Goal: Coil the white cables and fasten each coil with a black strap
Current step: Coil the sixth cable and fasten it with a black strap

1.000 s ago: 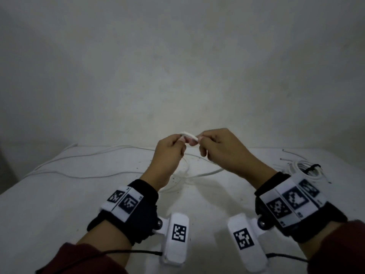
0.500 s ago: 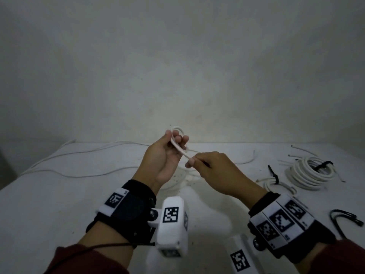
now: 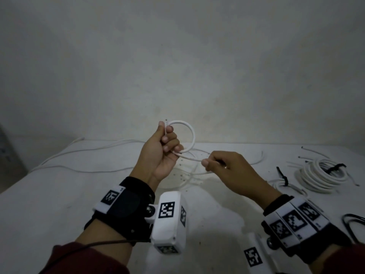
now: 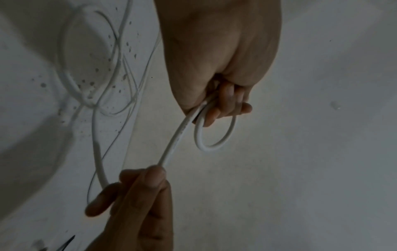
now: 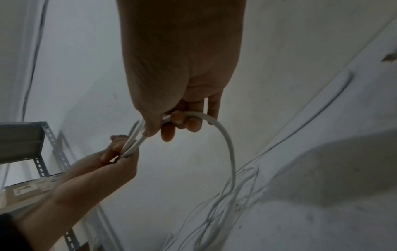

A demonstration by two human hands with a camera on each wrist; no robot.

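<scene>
A plain off-white wall (image 3: 177, 56) fills the background, dimly lit, brightest low at its centre. Below it runs a white table (image 3: 49, 204), faintly speckled. Off to the side stands a grey metal shelving rack (image 5: 41, 163), slotted uprights showing.

Dark red sleeves (image 3: 85, 260), black wrist straps (image 3: 126, 210) with white coded marker tags (image 3: 294, 222), and white camera boxes (image 3: 169, 222) at lower frame.

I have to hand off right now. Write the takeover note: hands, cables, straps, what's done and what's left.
Left hand grips the first loop of a white cable, raised above the table.
Right hand pinches the same cable, feeding slack.
Done: strapped coil far right; smaller strapped bundle beside it.
Left: finish winding, strap with the loose black strap; long cable at left uncoiled.
</scene>
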